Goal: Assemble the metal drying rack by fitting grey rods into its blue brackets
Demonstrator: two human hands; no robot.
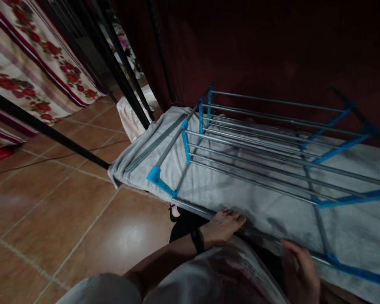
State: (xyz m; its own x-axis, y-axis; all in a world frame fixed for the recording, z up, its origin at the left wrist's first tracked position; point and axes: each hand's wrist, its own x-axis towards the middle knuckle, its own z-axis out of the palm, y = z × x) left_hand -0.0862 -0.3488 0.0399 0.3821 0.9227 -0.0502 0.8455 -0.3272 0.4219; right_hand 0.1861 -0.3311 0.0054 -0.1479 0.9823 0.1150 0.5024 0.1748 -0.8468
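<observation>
Towel (272, 202) lies draped flat over the lower tier of the rack (266, 126), a metal drying frame with blue joints, and its near edge hangs just over the rack's front rail. Most of the spreading looks done: the cloth covers the rack from its left corner across to the right, with only a few soft folds near the left end. What seems left is smoothing or tugging the near edge, which is where both hands sit.

Left hand (223, 226) rests at the rack's front rail, fingers bent and pressed on the towel's hem; whether it pinches the cloth or only lies on it cannot be told. Right hand (299, 270), further right along the same rail, has its fingers curled toward the hem, touching or very near it, and its grip is also unclear. A dark band (196, 240) circles the left wrist.

Left of the rack, brown floor tiles (66, 211) run to a floral curtain (34, 71). Black poles (126, 80) cross behind the rack's left corner, beside a pale cloth (133, 114) on the floor.
</observation>
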